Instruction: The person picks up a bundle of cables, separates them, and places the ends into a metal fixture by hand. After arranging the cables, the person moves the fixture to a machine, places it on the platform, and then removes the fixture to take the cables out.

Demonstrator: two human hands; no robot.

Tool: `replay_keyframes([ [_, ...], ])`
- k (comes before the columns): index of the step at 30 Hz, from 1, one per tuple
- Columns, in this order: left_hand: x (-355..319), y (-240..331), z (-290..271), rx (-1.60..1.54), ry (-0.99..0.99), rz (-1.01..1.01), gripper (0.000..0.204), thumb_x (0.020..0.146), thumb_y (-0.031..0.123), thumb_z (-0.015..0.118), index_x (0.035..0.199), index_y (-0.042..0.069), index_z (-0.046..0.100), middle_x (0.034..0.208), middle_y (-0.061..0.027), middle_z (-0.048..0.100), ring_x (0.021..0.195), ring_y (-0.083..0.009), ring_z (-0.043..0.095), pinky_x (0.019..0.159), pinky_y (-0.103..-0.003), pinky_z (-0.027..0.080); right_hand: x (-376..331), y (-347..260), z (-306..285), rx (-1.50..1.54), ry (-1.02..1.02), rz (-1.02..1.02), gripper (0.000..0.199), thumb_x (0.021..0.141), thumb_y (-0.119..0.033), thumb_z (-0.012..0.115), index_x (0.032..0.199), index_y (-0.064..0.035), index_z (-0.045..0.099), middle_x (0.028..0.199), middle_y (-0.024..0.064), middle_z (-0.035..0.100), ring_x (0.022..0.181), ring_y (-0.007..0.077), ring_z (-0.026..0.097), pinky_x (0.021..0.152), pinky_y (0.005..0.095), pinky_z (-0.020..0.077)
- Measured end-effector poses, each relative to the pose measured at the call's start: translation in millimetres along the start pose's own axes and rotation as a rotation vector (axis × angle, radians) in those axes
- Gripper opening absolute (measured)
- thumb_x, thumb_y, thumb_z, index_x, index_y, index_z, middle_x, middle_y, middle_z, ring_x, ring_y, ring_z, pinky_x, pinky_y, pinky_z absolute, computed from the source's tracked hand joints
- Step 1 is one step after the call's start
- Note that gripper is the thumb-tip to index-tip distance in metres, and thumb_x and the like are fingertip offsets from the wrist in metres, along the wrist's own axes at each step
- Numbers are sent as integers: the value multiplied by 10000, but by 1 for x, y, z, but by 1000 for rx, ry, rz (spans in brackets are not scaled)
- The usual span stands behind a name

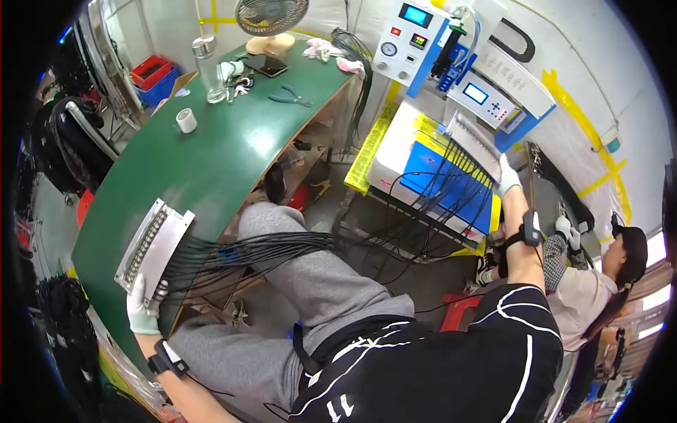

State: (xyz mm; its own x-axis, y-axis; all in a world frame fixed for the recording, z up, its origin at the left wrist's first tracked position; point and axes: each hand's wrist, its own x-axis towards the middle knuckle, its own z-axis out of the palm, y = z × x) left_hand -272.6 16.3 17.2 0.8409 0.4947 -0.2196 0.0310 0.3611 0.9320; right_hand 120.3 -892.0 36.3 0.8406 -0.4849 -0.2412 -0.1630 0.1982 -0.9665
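My left hand (pixel 144 304), in a pale glove, grips the near end of a long grey connector rack (pixel 151 243) that lies on the green table (pixel 211 155). A bundle of black cables (pixel 282 245) runs from this rack across my lap to the right. My right hand (pixel 507 176), also gloved, reaches out to a second grey connector rack (pixel 471 144) resting on the white and blue machine (pixel 430 166), with its fingers at the rack's near end. Black cables fan out over the machine's blue top. Whether that hand grips the rack is not clear.
On the table stand a fan (pixel 271 21), a clear bottle (pixel 208 67), a roll of tape (pixel 186 120), pliers (pixel 289 96) and a phone (pixel 266 65). A control box (pixel 409 42) with gauges sits behind the machine. Another person (pixel 599 282) works at the right.
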Motion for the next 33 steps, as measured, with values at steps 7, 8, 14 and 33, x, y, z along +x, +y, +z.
replay_keyframes([
  [7,-6,1,22,48,78,5,419,978,274,627,1321,45,553,1110,-106,696,820,-217,700,674,-341,604,46,55,-28,-554,160,-85,696,910,-601,635,1369,-78,596,1263,137,654,1116,295,610,909,453,488],
  [8,-8,1,28,38,130,14,419,976,276,629,1319,47,555,1103,-103,698,820,-215,700,672,-339,603,45,56,-27,-554,164,-79,696,910,-601,635,1369,-78,596,1263,137,654,1116,295,610,909,453,488],
  [14,-11,4,17,42,155,29,432,968,280,640,1326,54,555,1114,-97,695,846,-213,700,682,-339,604,26,43,-12,-690,120,-65,819,870,-683,615,1411,-71,550,1340,165,603,1141,352,584,892,504,479],
  [33,-6,1,2,-24,113,24,376,1010,208,584,1324,2,578,1267,-134,640,1079,-261,679,855,-424,619,-53,16,49,-1598,427,-121,691,931,-689,410,1189,-122,709,1203,177,690,1148,383,639,975,461,499],
])
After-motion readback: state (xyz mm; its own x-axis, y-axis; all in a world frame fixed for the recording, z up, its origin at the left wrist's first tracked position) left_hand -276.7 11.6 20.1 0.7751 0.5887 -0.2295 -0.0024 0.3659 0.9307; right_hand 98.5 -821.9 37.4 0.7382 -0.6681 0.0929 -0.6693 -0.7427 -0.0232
